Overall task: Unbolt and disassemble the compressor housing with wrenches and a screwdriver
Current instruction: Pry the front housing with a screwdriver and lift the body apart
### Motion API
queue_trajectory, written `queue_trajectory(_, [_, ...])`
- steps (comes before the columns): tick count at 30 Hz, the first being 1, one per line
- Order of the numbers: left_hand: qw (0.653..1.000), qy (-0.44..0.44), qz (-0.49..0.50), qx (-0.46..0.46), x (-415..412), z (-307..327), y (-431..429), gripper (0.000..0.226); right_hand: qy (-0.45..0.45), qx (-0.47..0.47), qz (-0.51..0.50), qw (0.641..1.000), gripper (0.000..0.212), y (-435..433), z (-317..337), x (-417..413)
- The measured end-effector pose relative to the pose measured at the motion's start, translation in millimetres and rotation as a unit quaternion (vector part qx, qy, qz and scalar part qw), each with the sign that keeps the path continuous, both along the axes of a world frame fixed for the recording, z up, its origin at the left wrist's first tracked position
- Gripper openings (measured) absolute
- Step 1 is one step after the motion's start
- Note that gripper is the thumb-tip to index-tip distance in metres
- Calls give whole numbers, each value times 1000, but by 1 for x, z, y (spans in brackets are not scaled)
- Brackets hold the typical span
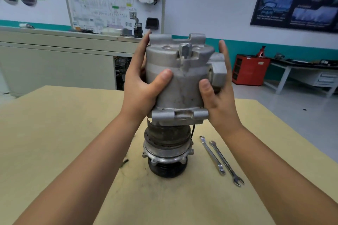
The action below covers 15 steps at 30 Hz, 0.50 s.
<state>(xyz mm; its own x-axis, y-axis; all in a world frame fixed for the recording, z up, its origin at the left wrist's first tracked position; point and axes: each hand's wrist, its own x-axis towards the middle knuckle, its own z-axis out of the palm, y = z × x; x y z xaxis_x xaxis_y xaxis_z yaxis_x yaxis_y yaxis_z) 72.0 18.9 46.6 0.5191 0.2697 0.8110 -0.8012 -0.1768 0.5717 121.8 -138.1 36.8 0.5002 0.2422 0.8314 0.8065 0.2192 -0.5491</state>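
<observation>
Grey cast-aluminium compressor housing point(180, 82), a squat cylinder with a hex fitting point(185, 50) on top, stands upright between both hands in the middle of the scene, above the pale tan wooden table point(54, 133). The left hand point(144, 86) wraps it from the left, with the thumb across the near face and the fingers round the far side. The right hand point(219, 97) clamps it from the right, thumb on the near wall, fingers reaching up past the square port block point(218, 69).

Below the housing's lugged lower edge stands the dark, rusty inner core point(167, 133). The core sits on a silver front plate point(167, 155) and a black grooved pulley point(167, 169), which rests on the table. Whether the housing is free of the core or sits on it cannot be told. A thin black wire point(193, 131) hangs between them on the right.

Two long silver spanners point(219, 159) lie side by side on the table, right of the pulley, with no hand on them.

The casting looks rigid and fairly heavy, and probably oily, so a two-handed hold low on the plain barrel seems soundest — palms opposed, thumbs in front, as here. The lugs and port block give purchase but have hard edges. A straight upward pull should keep the housing from binding on the core, and the wire could snag.
</observation>
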Motion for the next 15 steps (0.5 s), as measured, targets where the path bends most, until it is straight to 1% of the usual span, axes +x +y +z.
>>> queue_trajectory(3, [999, 22, -9, -47, -2, 2, -7, 78, 31, -22, 24, 999, 79, -9, 13, -9])
queue_trajectory(5, [993, 61, -29, -101, 2, 9, -11, 82, 75, -27, 39, 996, 71, -11, 27, -9])
queue_trajectory(8, [974, 150, -62, -156, 12, 29, -14, 85, 150, -19, 15, 988, 58, -9, 46, 1])
queue_trajectory(10, [955, 234, -59, -170, 22, 46, -10, 72, 234, 0, 23, 972, 54, -5, 58, 13])
queue_trajectory(12, [918, 326, -93, -205, 32, 57, -4, 49, 347, 10, 29, 937, 47, 0, 66, 28])
queue_trajectory(14, [885, 393, -125, -217, 42, 59, 0, 28, 467, 9, 56, 882, 40, 2, 71, 47])
queue_trajectory(15, [877, 413, -134, -206, 49, 55, 2, 20, 519, 9, 82, 851, 35, 3, 70, 56])
